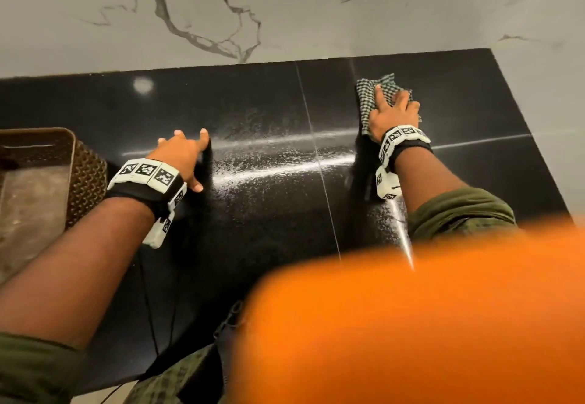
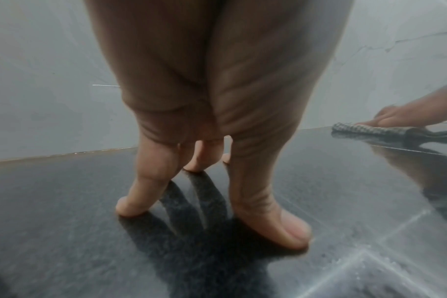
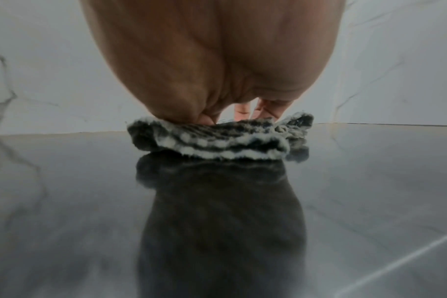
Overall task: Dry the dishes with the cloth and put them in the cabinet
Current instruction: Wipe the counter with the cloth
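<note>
Head view: right hand point(image 1: 392, 112) at upper right of frame lies flat on the checked cloth point(image 1: 367, 93), fingers straight, pressing it onto the black table point(image 1: 269, 102); grip not curled round it. Left hand point(image 1: 183, 156) at centre left is spread, fingertips point(image 2: 130, 207) propped on the table, holding nothing. Brown basket point(image 1: 85, 175) sits at left edge. Wet streaks shine across the table middle. Marble wall point(image 1: 285, 7) runs along the top. Right wrist view: cloth point(image 3: 217, 137) bunched under the palm. Dishes not visible. Blurred orange shape fills lower right.
</note>
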Demonstrator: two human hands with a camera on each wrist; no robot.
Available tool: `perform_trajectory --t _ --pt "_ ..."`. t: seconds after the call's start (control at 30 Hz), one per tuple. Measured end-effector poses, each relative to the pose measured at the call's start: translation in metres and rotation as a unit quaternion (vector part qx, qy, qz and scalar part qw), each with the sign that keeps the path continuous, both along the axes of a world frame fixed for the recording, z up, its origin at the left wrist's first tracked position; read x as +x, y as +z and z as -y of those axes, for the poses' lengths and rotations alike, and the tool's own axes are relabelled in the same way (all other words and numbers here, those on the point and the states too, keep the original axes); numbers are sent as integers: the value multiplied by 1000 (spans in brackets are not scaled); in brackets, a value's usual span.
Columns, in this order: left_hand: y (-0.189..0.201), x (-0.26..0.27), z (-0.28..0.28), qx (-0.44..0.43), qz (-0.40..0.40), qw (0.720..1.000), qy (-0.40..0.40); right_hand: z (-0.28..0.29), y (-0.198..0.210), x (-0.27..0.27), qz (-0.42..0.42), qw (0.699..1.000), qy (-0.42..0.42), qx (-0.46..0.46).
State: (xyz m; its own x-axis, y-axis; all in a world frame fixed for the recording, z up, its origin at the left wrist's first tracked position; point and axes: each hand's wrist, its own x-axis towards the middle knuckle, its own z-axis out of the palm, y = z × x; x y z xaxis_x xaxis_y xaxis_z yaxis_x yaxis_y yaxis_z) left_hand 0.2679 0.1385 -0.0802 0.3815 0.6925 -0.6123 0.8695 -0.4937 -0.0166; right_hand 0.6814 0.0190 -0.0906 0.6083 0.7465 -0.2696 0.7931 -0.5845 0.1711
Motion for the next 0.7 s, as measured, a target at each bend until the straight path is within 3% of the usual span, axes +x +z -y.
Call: perform_trajectory --t 0.33,0.5,0.7 --pt "20 2 17 30 -12 999 -6 132 -18 -20 14 998 -54 39" --pt "30 15 40 60 -22 996 -58 179 -29 -33 -9 995 -91 37" --pt "23 72 103 15 71 990 -122 239 -5 -82 -12 993 -95 71"
